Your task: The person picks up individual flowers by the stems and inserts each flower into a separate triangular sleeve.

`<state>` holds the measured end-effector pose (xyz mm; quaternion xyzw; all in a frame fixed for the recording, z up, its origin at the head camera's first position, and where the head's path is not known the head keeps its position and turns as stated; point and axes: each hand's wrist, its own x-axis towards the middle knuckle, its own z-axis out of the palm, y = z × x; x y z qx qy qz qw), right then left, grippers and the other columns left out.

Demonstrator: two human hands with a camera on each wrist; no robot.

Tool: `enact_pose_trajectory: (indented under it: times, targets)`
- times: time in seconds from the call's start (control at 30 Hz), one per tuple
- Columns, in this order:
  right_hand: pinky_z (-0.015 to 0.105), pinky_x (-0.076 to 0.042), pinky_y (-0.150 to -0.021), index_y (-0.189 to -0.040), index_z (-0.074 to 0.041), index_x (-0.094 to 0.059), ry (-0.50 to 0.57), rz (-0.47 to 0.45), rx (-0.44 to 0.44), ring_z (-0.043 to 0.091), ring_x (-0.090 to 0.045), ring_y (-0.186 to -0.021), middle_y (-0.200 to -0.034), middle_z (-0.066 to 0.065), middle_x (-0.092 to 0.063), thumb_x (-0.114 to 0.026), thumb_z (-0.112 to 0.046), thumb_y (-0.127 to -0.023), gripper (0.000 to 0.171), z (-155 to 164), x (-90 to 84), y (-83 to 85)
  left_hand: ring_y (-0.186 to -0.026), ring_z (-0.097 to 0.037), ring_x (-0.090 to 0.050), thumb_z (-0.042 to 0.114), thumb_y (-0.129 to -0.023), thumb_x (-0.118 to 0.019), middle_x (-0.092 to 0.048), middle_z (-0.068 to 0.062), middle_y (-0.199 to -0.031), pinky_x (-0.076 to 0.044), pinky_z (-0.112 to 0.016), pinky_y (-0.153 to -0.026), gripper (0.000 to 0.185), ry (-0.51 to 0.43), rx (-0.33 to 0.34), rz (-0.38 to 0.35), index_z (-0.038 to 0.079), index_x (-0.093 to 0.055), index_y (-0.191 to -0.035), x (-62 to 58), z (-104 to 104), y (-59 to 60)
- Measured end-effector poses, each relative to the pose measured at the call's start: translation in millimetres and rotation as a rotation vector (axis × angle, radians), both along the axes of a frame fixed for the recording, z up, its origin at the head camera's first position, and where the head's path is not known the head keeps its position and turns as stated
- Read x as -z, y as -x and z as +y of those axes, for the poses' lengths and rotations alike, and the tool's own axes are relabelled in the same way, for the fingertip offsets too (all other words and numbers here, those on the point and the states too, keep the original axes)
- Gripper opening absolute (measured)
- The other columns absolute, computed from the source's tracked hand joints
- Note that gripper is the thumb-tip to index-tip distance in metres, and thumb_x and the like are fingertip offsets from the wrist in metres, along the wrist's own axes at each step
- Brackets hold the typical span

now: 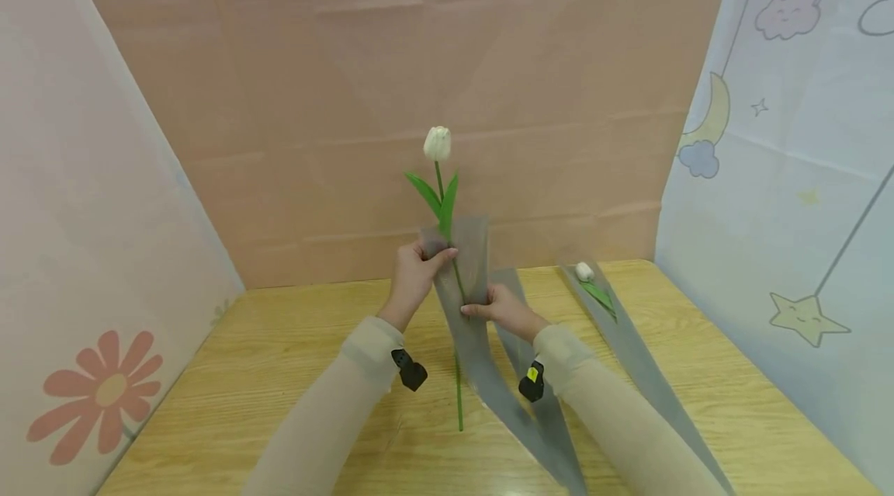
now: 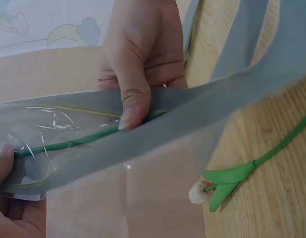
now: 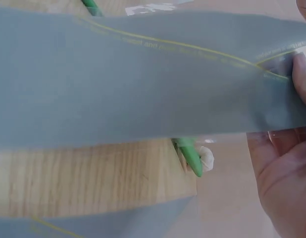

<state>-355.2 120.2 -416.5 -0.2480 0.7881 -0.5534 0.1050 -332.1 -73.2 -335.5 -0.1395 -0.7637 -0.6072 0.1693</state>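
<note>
A white tulip [image 1: 437, 143] with green leaves stands upright, its bloom above the end of a grey flower sleeve [image 1: 471, 248]. Its stem shows behind the sleeve's clear film [image 2: 59, 119]. My left hand [image 1: 417, 271] pinches the sleeve's upper end and the stem, thumb in front. Lower down, my right hand [image 1: 506, 310] pinches the sleeve at its edge, the thumb pressing near the stem. The sleeve's lower part hangs down to the table. Another tulip [image 2: 229, 176] lies on the table beyond the sleeve, partly hidden by it in the right wrist view.
To the right, a white tulip [image 1: 584, 272] lies in a grey sleeve [image 1: 649, 368] on the wooden table [image 1: 279, 395]. Another grey strip [image 1: 513, 290] lies behind my right hand. A pink backdrop [image 1: 279, 92] stands at the back, with printed sheets on both sides.
</note>
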Motion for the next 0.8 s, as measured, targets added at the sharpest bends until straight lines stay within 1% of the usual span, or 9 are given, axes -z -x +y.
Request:
enact_pose_trajectory:
  times: [0.07, 0.17, 0.23, 0.33, 0.4, 0.47, 0.6, 0.73, 0.8]
  targets:
    - [0.038, -0.054, -0.086, -0.108, 0.003, -0.066, -0.013, 0.008, 0.017, 0.018, -0.068, -0.094, -0.101, 0.011, -0.072, -0.069, -0.027, -0.091, 0.035, -0.9, 1.2, -0.1, -0.045, -0.009, -0.030, 0.026, -0.085, -0.076, -0.034, 0.005, -0.049, -0.028, -0.023, -0.044, 0.036, 0.030, -0.009, -0.010, 0.008, -0.053, -0.063, 2.5, 0.2, -0.1]
    - [0.038, -0.054, -0.083, -0.103, 0.003, -0.067, -0.001, 0.011, 0.019, 0.016, -0.068, -0.090, -0.095, 0.009, -0.073, -0.068, -0.024, -0.092, 0.030, -2.2, 2.1, -0.8, -0.044, -0.009, -0.033, 0.027, -0.085, -0.076, -0.036, 0.005, -0.048, -0.029, -0.023, -0.044, 0.035, 0.065, -0.002, -0.035, 0.009, -0.054, -0.063, 7.3, 0.8, -0.4]
    - [0.037, -0.054, -0.082, -0.101, 0.004, -0.068, 0.011, 0.014, 0.009, 0.015, -0.067, -0.088, -0.093, 0.007, -0.073, -0.067, -0.024, -0.092, 0.029, -3.1, 2.0, -1.9, -0.045, -0.009, -0.037, 0.027, -0.085, -0.075, -0.039, 0.004, -0.049, -0.032, -0.023, -0.044, 0.033, 0.077, 0.003, -0.050, 0.007, -0.057, -0.066, 10.9, 1.2, -0.9]
    - [0.036, -0.054, -0.081, -0.102, 0.004, -0.067, 0.025, 0.011, -0.002, 0.014, -0.066, -0.085, -0.091, 0.003, -0.071, -0.067, -0.023, -0.093, 0.028, -4.3, 0.8, -4.0, -0.052, -0.007, -0.049, 0.026, -0.086, -0.075, -0.053, 0.003, -0.055, -0.041, -0.022, -0.049, 0.025, 0.072, 0.010, -0.051, 0.005, -0.066, -0.076, 15.4, 1.7, -1.7]
    - [0.035, -0.054, -0.080, -0.102, 0.003, -0.067, 0.029, 0.012, 0.003, 0.013, -0.065, -0.084, -0.090, 0.001, -0.070, -0.067, -0.022, -0.093, 0.027, -5.3, -0.2, -5.1, -0.053, -0.008, -0.051, 0.025, -0.086, -0.075, -0.056, 0.002, -0.058, -0.042, -0.022, -0.049, 0.024, 0.075, 0.010, -0.044, 0.003, -0.068, -0.079, 16.7, 2.2, -3.2]
    - [0.034, -0.053, -0.081, -0.104, 0.004, -0.067, 0.038, 0.012, 0.006, 0.013, -0.066, -0.084, -0.089, 0.001, -0.071, -0.066, -0.021, -0.093, 0.026, -6.3, -1.5, -5.9, -0.052, -0.007, -0.049, 0.025, -0.086, -0.075, -0.055, 0.002, -0.057, -0.041, -0.022, -0.049, 0.025, 0.090, 0.016, -0.036, 0.002, -0.067, -0.078, 17.4, 3.1, -5.2]
    - [0.036, -0.054, -0.085, -0.108, 0.005, -0.066, 0.074, -0.005, 0.001, 0.015, -0.069, -0.085, -0.091, 0.003, -0.073, -0.064, -0.018, -0.095, 0.027, -8.6, -5.6, -7.1, -0.047, -0.010, -0.036, 0.027, -0.086, -0.074, -0.045, 0.001, -0.051, -0.034, -0.023, -0.048, 0.030, 0.114, 0.029, -0.030, 0.004, -0.062, -0.071, 18.1, 4.9, -8.5]
    - [0.037, -0.055, -0.086, -0.110, 0.007, -0.065, 0.107, -0.018, -0.020, 0.014, -0.070, -0.084, -0.092, 0.001, -0.073, -0.062, -0.015, -0.095, 0.026, -10.5, -11.4, -10.1, -0.045, -0.010, -0.031, 0.027, -0.086, -0.074, -0.040, 0.003, -0.049, -0.030, -0.023, -0.047, 0.032, 0.100, 0.039, -0.031, 0.007, -0.058, -0.066, 19.0, 4.9, -9.4]
    - [0.037, -0.055, -0.085, -0.111, 0.007, -0.064, 0.107, -0.006, -0.026, 0.013, -0.069, -0.084, -0.093, 0.002, -0.072, -0.062, -0.015, -0.096, 0.027, -10.8, -11.0, -10.7, -0.044, -0.010, -0.028, 0.028, -0.085, -0.075, -0.036, 0.004, -0.047, -0.028, -0.024, -0.046, 0.034, 0.090, 0.041, -0.041, 0.005, -0.059, -0.065, 19.3, 4.2, -9.3]
